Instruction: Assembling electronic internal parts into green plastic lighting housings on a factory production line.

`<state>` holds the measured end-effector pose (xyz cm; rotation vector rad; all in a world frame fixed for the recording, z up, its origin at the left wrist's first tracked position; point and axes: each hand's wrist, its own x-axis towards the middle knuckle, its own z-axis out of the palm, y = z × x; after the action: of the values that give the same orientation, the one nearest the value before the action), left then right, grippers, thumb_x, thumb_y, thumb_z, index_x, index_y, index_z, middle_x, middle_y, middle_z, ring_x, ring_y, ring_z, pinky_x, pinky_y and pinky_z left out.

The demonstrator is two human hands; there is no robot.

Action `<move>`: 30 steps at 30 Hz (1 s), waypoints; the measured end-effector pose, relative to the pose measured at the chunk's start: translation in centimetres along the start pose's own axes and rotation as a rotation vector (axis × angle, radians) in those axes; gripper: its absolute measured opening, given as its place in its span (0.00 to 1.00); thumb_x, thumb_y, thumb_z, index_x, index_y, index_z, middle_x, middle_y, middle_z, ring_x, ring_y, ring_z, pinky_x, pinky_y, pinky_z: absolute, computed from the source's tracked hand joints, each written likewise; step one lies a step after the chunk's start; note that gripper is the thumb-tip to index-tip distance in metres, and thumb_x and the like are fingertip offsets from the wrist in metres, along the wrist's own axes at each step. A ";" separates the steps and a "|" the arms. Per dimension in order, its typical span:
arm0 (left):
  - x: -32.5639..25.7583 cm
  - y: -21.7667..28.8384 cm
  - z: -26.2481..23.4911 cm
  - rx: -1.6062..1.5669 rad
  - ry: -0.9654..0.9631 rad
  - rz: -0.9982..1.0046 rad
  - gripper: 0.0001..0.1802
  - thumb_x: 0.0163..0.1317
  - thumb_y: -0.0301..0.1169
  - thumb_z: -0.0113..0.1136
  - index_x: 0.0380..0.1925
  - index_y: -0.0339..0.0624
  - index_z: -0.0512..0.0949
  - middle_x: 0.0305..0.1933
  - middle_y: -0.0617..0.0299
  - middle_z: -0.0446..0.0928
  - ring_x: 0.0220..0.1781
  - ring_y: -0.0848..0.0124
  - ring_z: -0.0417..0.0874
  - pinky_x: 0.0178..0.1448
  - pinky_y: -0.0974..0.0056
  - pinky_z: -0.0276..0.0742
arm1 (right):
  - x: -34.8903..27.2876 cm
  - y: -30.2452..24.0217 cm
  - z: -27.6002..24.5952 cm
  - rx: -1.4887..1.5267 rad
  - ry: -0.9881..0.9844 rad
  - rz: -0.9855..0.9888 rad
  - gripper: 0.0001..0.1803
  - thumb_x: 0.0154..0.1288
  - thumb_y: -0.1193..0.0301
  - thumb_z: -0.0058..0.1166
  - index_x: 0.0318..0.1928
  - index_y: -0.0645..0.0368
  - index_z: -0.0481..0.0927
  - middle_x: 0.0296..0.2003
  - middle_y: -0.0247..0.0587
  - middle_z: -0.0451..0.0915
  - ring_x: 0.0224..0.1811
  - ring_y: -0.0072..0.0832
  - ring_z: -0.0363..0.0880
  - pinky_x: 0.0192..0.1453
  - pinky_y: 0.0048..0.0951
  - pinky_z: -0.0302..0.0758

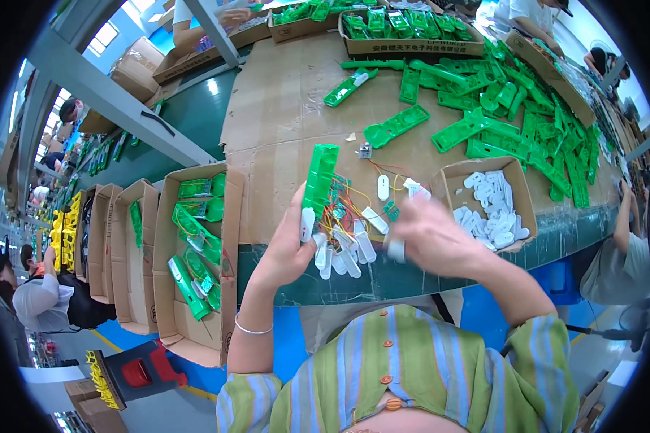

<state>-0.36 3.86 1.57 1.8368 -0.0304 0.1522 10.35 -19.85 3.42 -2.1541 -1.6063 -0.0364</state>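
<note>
My left hand [285, 249] is closed around a long green plastic housing [319, 177], held upright over the bench edge. A small white plastic piece [307, 224] sits at the housing's lower end by my thumb. Right beside it lies a cluster of white oblong parts [345, 252] with red and yellow wires and small green circuit boards. My right hand [435, 234] is over the bench just right of this cluster, and its fingers are smeared by motion. Something white shows near its fingertips, too blurred to name.
A small cardboard box [523, 198] of white plastic pieces stands at the right. Behind it spreads a heap of green housings [513, 94]. At the left, an open carton [227, 289] contains green housings with wires. Co-workers sit around the bench, one at the right edge [621, 267].
</note>
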 end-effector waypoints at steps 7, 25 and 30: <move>-0.5 1.2 4.7 -0.437 0.060 -0.042 0.18 0.55 0.18 0.50 0.48 0.35 0.65 0.43 0.60 0.72 0.46 0.73 0.73 0.50 0.66 0.70 | 1.9 -3.7 0.3 0.398 0.541 0.216 0.10 0.54 0.77 0.55 0.38 0.63 0.71 0.29 0.42 0.74 0.25 0.29 0.76 0.27 0.26 0.72; -2.5 -1.0 6.3 -0.186 0.214 0.106 0.24 0.54 0.18 0.50 0.53 0.36 0.59 0.45 0.57 0.69 0.49 0.69 0.71 0.53 0.65 0.67 | 1.8 -5.4 4.6 0.427 0.418 0.071 0.16 0.53 0.81 0.48 0.43 0.67 0.61 0.28 0.51 0.73 0.26 0.44 0.76 0.25 0.37 0.71; -3.2 0.0 6.6 -0.372 0.124 0.037 0.39 0.52 0.13 0.47 0.65 0.37 0.46 0.45 0.57 0.70 0.45 0.72 0.73 0.47 0.68 0.73 | 2.9 -3.0 0.9 0.154 0.604 -0.121 0.22 0.46 0.84 0.49 0.46 0.66 0.65 0.28 0.47 0.71 0.23 0.46 0.71 0.24 0.39 0.69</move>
<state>-2.96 -2.65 -0.51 1.4541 -0.0057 0.2680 8.33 -16.19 4.41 -1.7006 -1.3233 -0.5299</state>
